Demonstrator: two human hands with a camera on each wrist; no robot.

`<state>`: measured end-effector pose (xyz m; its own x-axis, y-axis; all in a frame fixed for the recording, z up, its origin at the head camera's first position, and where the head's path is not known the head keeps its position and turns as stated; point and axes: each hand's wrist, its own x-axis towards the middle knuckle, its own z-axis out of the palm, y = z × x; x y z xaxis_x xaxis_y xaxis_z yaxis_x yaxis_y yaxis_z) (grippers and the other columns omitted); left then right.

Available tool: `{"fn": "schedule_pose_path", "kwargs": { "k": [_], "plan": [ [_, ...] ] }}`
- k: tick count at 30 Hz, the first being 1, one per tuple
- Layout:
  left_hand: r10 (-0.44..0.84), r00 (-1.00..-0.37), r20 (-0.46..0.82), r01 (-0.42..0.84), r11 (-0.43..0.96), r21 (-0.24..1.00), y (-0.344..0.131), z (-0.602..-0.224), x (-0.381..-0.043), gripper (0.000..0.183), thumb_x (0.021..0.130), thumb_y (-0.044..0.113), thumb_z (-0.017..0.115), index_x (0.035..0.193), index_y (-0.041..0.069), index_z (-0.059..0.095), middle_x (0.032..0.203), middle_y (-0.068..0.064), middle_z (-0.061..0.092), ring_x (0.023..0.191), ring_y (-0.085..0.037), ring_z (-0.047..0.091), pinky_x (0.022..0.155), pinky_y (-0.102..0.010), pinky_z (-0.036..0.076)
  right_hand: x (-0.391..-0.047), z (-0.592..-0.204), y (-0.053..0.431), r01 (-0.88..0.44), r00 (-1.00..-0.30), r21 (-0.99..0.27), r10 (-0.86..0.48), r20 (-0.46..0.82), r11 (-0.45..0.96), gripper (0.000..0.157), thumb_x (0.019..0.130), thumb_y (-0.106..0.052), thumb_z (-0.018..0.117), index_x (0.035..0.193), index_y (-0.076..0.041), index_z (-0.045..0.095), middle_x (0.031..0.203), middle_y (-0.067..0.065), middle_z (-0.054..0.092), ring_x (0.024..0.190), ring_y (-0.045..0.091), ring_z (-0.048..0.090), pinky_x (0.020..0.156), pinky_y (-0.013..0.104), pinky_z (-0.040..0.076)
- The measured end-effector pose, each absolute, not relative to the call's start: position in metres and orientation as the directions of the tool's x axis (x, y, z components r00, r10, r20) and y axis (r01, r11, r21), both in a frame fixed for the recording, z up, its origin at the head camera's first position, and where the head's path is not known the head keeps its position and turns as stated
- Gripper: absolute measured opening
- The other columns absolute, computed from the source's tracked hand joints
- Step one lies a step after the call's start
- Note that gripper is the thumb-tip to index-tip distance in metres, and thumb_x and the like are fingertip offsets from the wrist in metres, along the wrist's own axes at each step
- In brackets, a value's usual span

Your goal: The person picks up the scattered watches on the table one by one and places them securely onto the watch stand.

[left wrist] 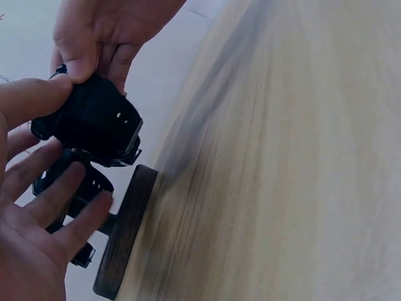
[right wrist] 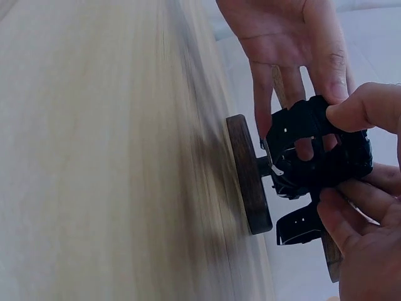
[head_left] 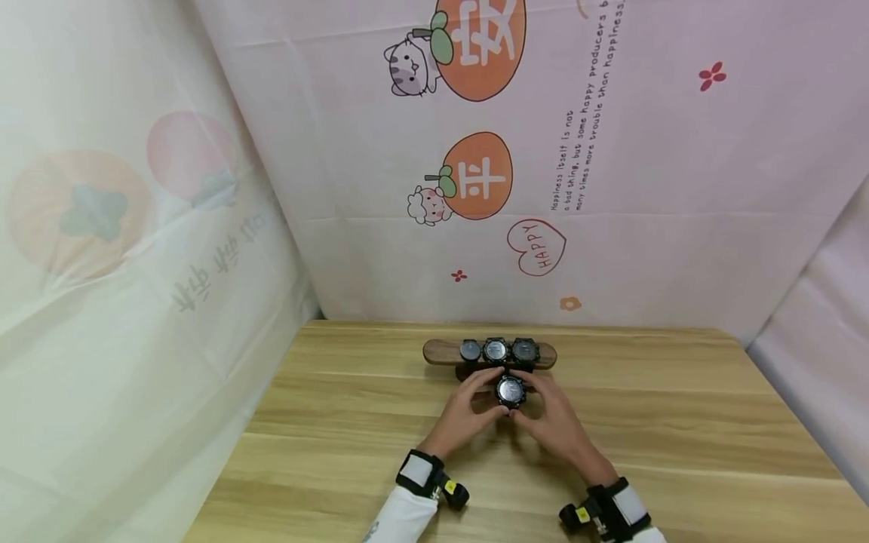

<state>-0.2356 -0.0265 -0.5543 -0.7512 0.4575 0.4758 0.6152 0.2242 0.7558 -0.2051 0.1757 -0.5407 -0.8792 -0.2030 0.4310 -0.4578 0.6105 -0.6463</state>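
Note:
A black digital wristwatch (head_left: 511,391) with a round face is held up between both hands, in front of a wooden watch stand (head_left: 437,352). From the left, my left hand (head_left: 462,416) pinches the watch between thumb and fingers; in the left wrist view its other fingers (left wrist: 84,222) are spread. On the opposite side my right hand (head_left: 558,424) grips it, thumb at the near edge. Seen in the right wrist view, the watch's strap (right wrist: 294,122) forms a loop with its buckle low. Three watches sit on the stand's bar: a small one (head_left: 470,350), a middle one (head_left: 495,349) and a right one (head_left: 526,350).
The stand's dark wooden base (left wrist: 128,232) rests on the wood-grain table (head_left: 366,422), near its back edge. Behind the table hangs a printed white cloth (head_left: 652,256), with another cloth (head_left: 136,362) along the left side. Wrist cameras are strapped to both forearms.

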Motion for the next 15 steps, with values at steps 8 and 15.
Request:
{"fn": "schedule_pose_path", "kwargs": {
  "k": [8, 15],
  "plan": [
    [0.46, -0.748, 0.478, 0.638, 0.3, 0.709, -0.0265, -0.5541, -0.2373, 0.068, 0.084, 0.033, 0.074, 0.144, 0.02, 0.046, 0.143, 0.004, 0.046, 0.131, -0.017, 0.041, 0.103, -0.041, 0.044, -0.2034, -0.538, 0.1766, -0.449, -0.886, -0.661, -0.206, 0.415, 0.6, 0.07, 0.076, -0.016, 0.079, 0.141, -0.019, 0.05, 0.134, 0.011, 0.052, 0.118, 0.029, 0.05, 0.096, 0.059, 0.044],
    [0.482, -0.751, 0.452, 0.628, 0.306, 0.716, -0.0272, -0.5551, -0.2386, 0.068, 0.085, 0.038, 0.072, 0.144, 0.02, 0.045, 0.143, 0.006, 0.045, 0.131, -0.012, 0.039, 0.1, -0.035, 0.047, -0.2008, -0.5353, 0.1779, -0.465, -0.88, -0.667, -0.223, 0.419, 0.582, 0.071, 0.077, -0.014, 0.078, 0.141, -0.018, 0.05, 0.134, 0.012, 0.053, 0.116, 0.029, 0.052, 0.095, 0.058, 0.046]
  ]
}}
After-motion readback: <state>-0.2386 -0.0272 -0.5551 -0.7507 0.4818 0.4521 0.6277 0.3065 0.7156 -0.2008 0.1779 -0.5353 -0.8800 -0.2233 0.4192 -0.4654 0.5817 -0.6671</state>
